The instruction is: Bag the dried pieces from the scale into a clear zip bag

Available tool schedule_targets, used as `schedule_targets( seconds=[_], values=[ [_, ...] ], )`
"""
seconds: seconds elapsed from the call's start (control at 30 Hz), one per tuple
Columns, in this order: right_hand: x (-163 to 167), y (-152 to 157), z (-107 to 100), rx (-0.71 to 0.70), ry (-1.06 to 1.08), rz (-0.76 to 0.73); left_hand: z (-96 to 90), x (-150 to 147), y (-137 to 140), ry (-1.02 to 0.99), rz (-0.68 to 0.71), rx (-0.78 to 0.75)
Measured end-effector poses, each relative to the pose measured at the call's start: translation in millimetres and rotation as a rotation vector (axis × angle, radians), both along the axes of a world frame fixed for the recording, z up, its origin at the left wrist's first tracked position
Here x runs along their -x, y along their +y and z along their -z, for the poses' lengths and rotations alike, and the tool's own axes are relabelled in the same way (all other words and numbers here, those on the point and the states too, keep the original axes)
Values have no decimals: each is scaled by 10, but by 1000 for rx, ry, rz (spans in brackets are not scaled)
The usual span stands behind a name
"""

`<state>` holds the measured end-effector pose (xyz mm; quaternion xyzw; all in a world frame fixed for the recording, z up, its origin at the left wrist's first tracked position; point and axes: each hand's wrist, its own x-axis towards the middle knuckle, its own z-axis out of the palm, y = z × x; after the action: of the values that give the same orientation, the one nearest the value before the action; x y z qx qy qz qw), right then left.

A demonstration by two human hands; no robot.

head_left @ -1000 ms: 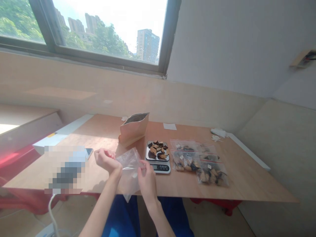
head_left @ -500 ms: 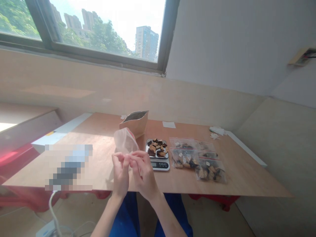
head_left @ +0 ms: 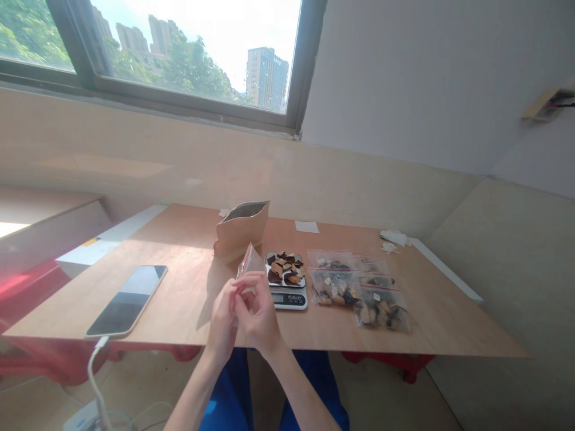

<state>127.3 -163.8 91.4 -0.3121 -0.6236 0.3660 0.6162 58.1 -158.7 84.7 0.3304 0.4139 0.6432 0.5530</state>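
Both hands, left hand (head_left: 223,320) and right hand (head_left: 257,312), raised together, pinch a clear bag (head_left: 250,263).

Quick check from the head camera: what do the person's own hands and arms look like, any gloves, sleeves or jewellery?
Both hands are bare: the left hand and right hand wear no gloves, and no rings or watch show. The forearms are uncovered with no sleeve in view. Below them, blue clothing covers the lap.

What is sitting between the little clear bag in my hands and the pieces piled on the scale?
Nothing visible. Both hands, left hand and right hand, pinch the clear bag just in front of and left of the scale. The brown paper pouch stands farther back, out of that path.
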Motion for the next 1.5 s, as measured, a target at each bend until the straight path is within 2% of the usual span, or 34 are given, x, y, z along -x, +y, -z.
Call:
schedule_targets(
  seconds=[0.1,0.2,0.33,0.43,0.53,0.6,0.7,0.73,0.77,0.83,0.9,0.97,1.03,1.1,1.17,1.3,1.5],
  values=[
    [97,-67,-60,10,-23,84,-20,31,-101,85,-96,-72],
    [141,-78,-102,136,-2,184,-9,99,-148,238,-187,-152],
    [78,-8,-106,326,43,44,63,209,-90,488,-41,-256],
    [-5,32,-127,341,21,32,109,251,-34,590,54,-291],
    [-81,58,-161,305,-53,55,109,251,-32,630,84,-293],
    [-138,90,-158,278,-110,112,79,245,-50,618,-12,-270],
    [-256,152,-84,270,-136,322,1,254,-50,471,-429,-186],
    [-304,169,-46,285,-136,378,-27,262,-37,428,-523,-158],
    [-355,181,-6,302,-144,397,-52,269,-19,411,-557,-128],
    [-470,195,69,309,-206,345,-91,278,21,476,-471,-69],
    [-607,220,135,253,-289,313,-112,273,57,594,-354,-37],
    [-772,284,210,164,-358,407,-118,253,84,683,-283,-38],
    [-950,393,315,101,-403,588,-117,226,109,733,-225,-52],
    [-1107,521,452,104,-465,699,-115,199,142,769,-178,-61],
    [-1211,631,597,166,-542,694,-115,174,182,799,-144,-76],
    [-1237,714,803,263,-603,639,-124,137,251,810,-107,-84],
    [-1158,654,870,196,-555,672,-94,91,266,823,-78,-61]
  ],
)
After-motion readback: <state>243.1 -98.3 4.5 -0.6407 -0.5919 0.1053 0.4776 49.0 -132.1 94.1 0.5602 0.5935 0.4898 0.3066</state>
